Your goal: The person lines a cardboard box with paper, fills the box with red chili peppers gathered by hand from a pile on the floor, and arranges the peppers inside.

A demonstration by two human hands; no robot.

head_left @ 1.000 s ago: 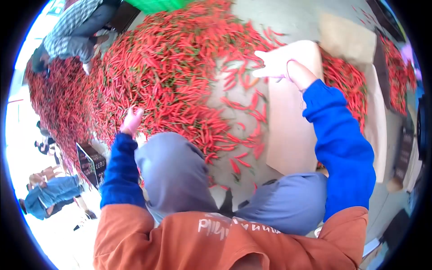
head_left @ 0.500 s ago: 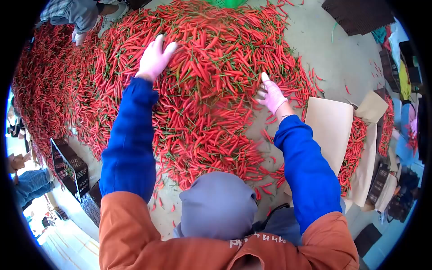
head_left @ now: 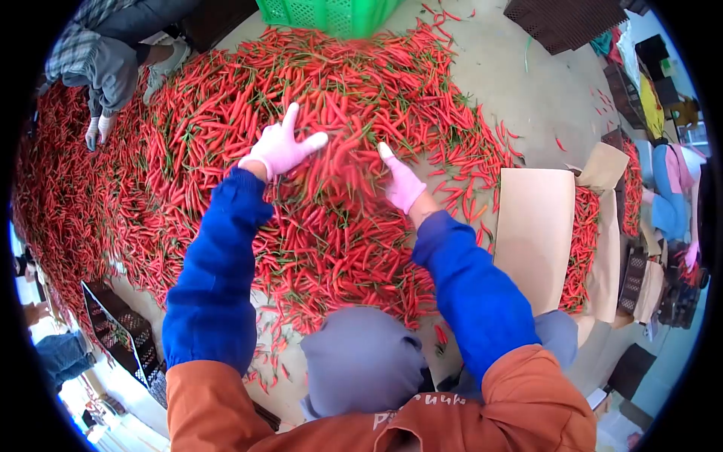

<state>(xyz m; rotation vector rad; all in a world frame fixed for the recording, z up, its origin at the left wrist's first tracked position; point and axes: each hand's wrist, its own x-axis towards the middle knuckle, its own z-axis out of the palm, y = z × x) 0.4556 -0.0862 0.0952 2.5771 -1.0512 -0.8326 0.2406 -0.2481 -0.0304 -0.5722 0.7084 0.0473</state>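
Both my hands wear pale pink gloves with white fingertips and reach into a wide heap of red chili peppers (head_left: 301, 256) with green stems. My left hand (head_left: 285, 147) lies on the heap, palm inward, its thumb and forefinger spread apart. Facing it from the other side, my right hand (head_left: 403, 181) stands on edge against the peppers with one digit stretched upward; its other fingers are mostly hidden. Between the two hands a clump of chili peppers is blurred by motion. Neither hand is closed around a pepper that I can make out.
A green plastic crate (head_left: 327, 16) stands beyond the heap. To the right, a box lined with brown paper (head_left: 533, 233) holds more chili peppers. Dark crates (head_left: 561, 22) sit at the upper right, another dark crate (head_left: 120, 328) at the left. A co-worker's gloved hands (head_left: 99, 129) are at the upper left.
My hands have come closer together, the right one sweeping left over the heap. Chili peppers between them have shifted. The view has tilted up, showing more of the green crate.
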